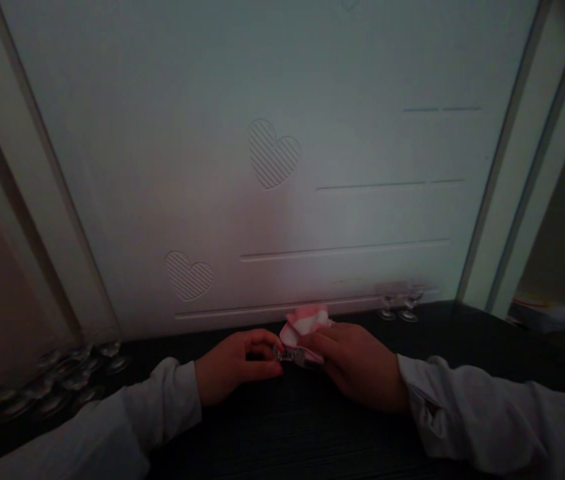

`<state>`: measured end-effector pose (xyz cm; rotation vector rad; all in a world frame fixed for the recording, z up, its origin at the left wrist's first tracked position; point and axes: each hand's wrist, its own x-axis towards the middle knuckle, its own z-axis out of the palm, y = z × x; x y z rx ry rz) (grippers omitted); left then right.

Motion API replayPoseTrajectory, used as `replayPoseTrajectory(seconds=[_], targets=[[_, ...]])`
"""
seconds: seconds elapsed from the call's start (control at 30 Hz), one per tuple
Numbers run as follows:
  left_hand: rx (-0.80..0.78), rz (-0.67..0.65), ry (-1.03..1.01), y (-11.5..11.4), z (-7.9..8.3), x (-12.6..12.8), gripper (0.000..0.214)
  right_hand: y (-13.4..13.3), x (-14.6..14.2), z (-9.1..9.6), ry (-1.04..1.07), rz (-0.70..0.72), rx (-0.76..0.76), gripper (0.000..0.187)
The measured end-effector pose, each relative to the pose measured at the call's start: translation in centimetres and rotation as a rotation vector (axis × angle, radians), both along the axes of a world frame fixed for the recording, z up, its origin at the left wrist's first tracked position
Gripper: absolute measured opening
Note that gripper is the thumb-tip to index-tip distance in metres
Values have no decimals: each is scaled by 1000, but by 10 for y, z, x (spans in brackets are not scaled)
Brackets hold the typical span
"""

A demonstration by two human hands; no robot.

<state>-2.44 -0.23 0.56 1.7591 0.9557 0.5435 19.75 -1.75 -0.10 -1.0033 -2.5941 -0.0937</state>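
Both my hands meet low in the middle over a dark table. My right hand is closed around a small pink and white piece that sticks up above its fingers. My left hand pinches a small clear part joined to that piece; I cannot make out what the part is. Both arms wear pale long sleeves. The light is dim.
A white panel with embossed hearts stands upright right behind my hands. Several clear suction-cup-like pieces lie in a heap at the left, and two more stand by the panel's foot at the right. A pale object lies far right.
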Motion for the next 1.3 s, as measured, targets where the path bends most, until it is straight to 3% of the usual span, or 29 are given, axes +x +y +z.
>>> replayPoseTrajectory(seconds=[0.37, 0.53, 0.7, 1.3], targets=[[80, 13, -20, 2, -2, 0, 36, 2, -1, -2, 95, 39, -55, 25], [13, 79, -80, -1, 0, 4, 41, 3, 1, -2, 108, 63, -52, 24], [51, 100, -57, -1, 0, 6, 42, 2, 1, -2, 106, 51, -58, 26], [-28, 70, -79, 4, -5, 0, 38, 2, 1, -3, 98, 73, -13, 30]])
